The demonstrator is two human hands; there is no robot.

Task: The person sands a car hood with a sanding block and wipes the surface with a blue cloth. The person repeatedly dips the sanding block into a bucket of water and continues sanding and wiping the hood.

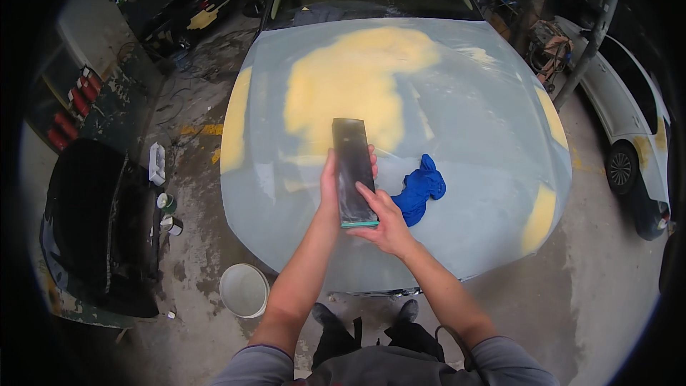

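Both my hands hold a long, flat sanding block [353, 164] over the front of a car hood [471, 164]. Its upper face is dark and dusty, like sandpaper, and a thin teal edge shows at the near end. My left hand [329, 182] grips the block's left side, its fingertips showing at the right edge. Around the near right corner closes my right hand [388, 220], its thumb lying on the dark face. Just right of it, a crumpled blue cloth [421, 189] rests on the hood. The hood is dull grey with yellow filler patches [343, 100].
A white bucket [244, 291] stands on the floor left of my legs. Beyond it are small cans [171, 225] and a black car panel [93, 229] leaning at the left. A silver car [622, 93] is parked at the right, past a metal pole [592, 43].
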